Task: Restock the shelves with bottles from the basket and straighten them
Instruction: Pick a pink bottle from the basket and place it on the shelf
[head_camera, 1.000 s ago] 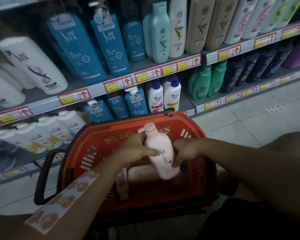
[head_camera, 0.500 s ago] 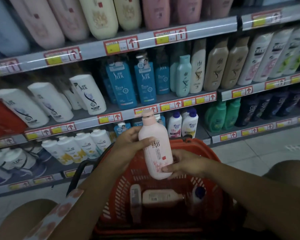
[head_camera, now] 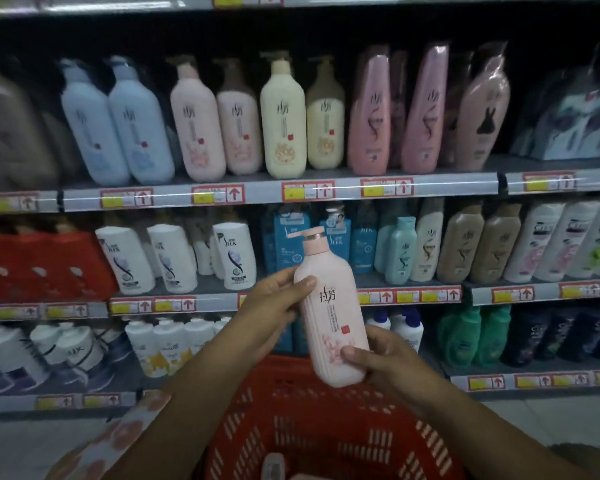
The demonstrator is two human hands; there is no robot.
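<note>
Pink bottle (head_camera: 333, 317) out of the red basket (head_camera: 329, 434), held above it, not yet shelved; left hand (head_camera: 274, 310) grips its shoulder, right hand (head_camera: 381, 358) its base; matching pink bottles (head_camera: 219, 123) sit well above basket; more stock visible in basket; restock barely started, I'd judge.

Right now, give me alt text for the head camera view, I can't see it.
Both hands, left hand and right hand, hold a pink pump bottle upright above a red basket, facing store shelves stocked with matching pink bottles.
</note>
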